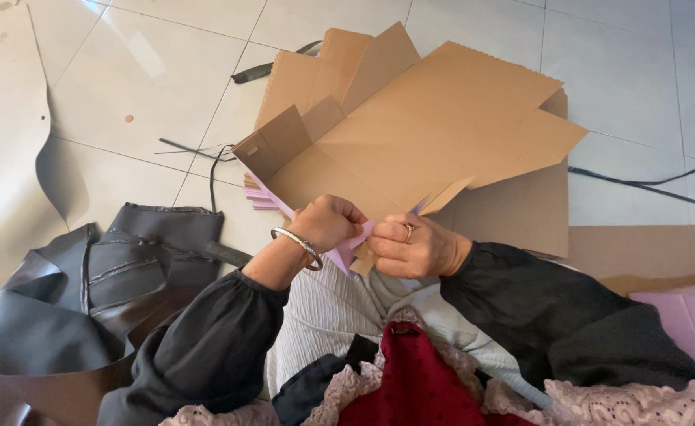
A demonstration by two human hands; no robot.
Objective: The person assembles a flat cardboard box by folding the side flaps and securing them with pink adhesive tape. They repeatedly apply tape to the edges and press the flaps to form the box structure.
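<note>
**Both hands pinched on a flat-packed carton's near edge**

Right now the left hand (329, 222) is curled into a tight fist and the right hand (412, 246) is closed beside it, both gripping the near edge of a brown cardboard carton (434, 134) with a lilac inner face (346, 254) showing between the knuckles. A metal bangle (300, 243) sits on the left wrist and a ring (409, 230) on a right finger.

The carton is held up just above the lap, its flaps fanned out over the tiled floor (166, 87). By the look of it, this board is light and stiff, springy along its creases, so it should bend readily at a score line and resist elsewhere. Its edges look thin enough to crumple under a hard pinch; the sound places to hold are close to a fold, where both hands are now, or along a broad panel edge.

More flat cardboard (647, 252) lies on the floor to the right, and dark leather-like sheets (87, 308) are heaped on the left. A black strap (260, 71) lies beyond the carton.

Hard to read: the fingertips are buried in the fold, so exactly what they pinch is hidden. A stack of lilac pieces (259, 197) peeks out beneath the carton, mostly covered. The pink panel (690, 319) at the right is cut off by the sleeve and the frame edge.
</note>
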